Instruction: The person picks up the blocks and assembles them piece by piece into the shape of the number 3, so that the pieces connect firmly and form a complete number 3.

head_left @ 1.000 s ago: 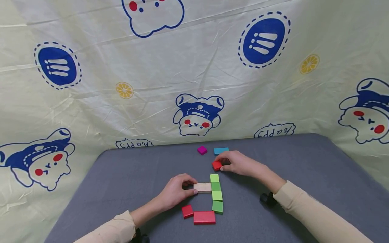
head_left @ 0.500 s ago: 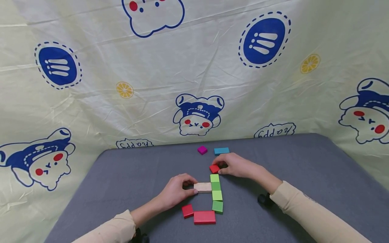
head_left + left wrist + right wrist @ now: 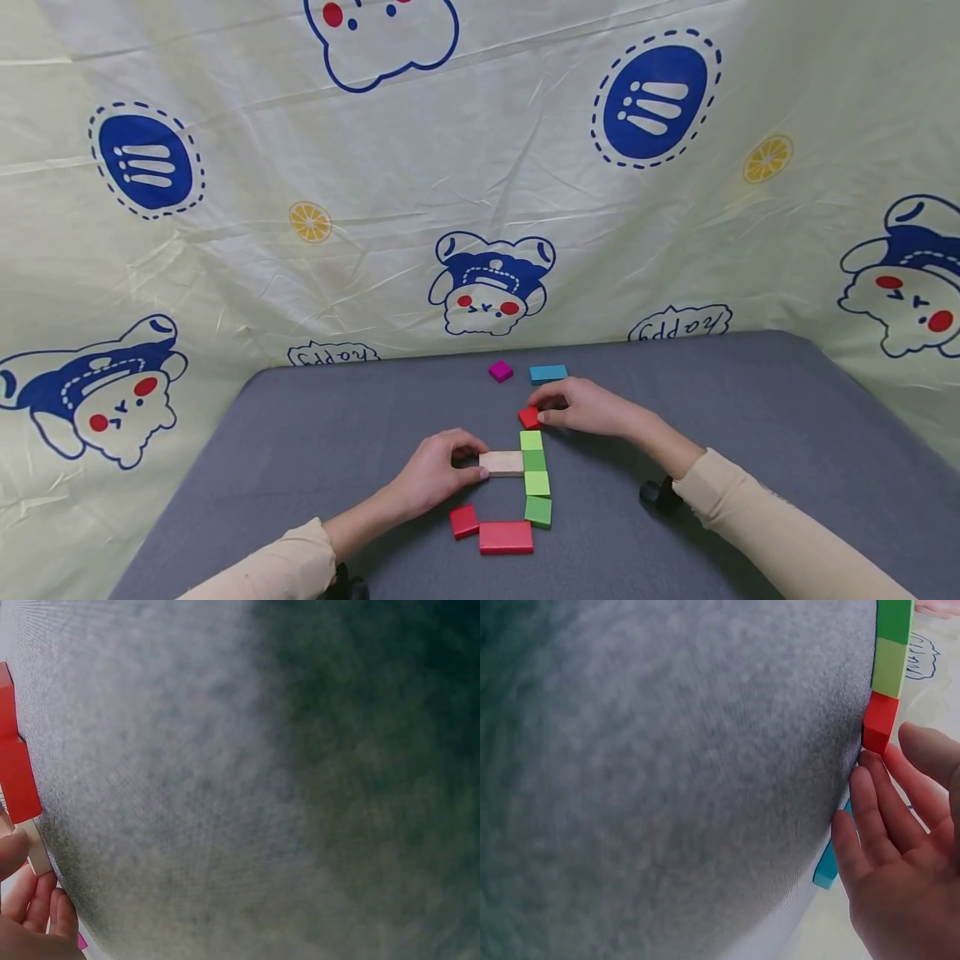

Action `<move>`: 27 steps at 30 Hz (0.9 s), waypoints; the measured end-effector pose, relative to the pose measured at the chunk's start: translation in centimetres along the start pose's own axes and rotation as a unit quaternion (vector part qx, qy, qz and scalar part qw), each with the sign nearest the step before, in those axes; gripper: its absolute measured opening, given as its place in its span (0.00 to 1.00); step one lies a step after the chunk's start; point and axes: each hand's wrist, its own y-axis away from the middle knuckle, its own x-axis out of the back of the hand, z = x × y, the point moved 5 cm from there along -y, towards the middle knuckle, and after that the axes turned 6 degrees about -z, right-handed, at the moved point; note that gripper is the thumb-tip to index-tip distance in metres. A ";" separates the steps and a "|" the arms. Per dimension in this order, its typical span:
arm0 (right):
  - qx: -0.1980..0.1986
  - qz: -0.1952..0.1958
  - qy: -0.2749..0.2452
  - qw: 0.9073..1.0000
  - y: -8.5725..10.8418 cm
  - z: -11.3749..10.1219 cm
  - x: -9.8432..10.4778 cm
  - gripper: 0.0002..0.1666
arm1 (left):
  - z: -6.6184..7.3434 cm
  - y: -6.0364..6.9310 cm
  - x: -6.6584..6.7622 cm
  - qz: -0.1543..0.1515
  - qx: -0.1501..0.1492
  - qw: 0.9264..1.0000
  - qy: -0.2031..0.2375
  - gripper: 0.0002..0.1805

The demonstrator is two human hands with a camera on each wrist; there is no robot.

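Observation:
My left hand (image 3: pixel 433 471) pinches the left end of a pale wooden block (image 3: pixel 501 463) between thumb and fingers; the block's other end meets a column of alternating light and darker green blocks (image 3: pixel 534 460). At the far end of that column, my right hand (image 3: pixel 588 406) holds a small red block (image 3: pixel 529 417) with thumb and forefinger. In the right wrist view the red block (image 3: pixel 880 722) lines up against the light green block (image 3: pixel 889 667), with the right fingers (image 3: pixel 885 817) beside it. The left wrist view has the wooden block (image 3: pixel 37 847) at the left thumb.
Nearer the person lie a long red block (image 3: pixel 506 537) and a square red block (image 3: pixel 464 522), corners touching. A magenta block (image 3: pixel 500 372) and a blue block (image 3: pixel 548 374) lie at the back of the grey table (image 3: pixel 322 425). A printed curtain (image 3: pixel 360 275) hangs behind.
The right hand has brought the small red block slightly nearer and left, up to the end of the green column. My left hand has stayed on the wooden block.

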 end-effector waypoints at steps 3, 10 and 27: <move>0.000 0.005 0.009 1.000 -0.2 -0.1 0.0 0.16 | 0.0 0.0 0.0 0.000 0.001 1.000 0.000 0.13; 0.000 0.002 0.016 1.000 -0.3 -0.7 -0.1 0.16 | -0.1 0.0 0.0 0.003 -0.003 1.000 -0.004 0.13; -0.003 -0.011 0.018 1.000 -0.4 -1.0 -0.2 0.16 | -0.3 0.0 0.0 0.004 -0.003 1.000 -0.003 0.13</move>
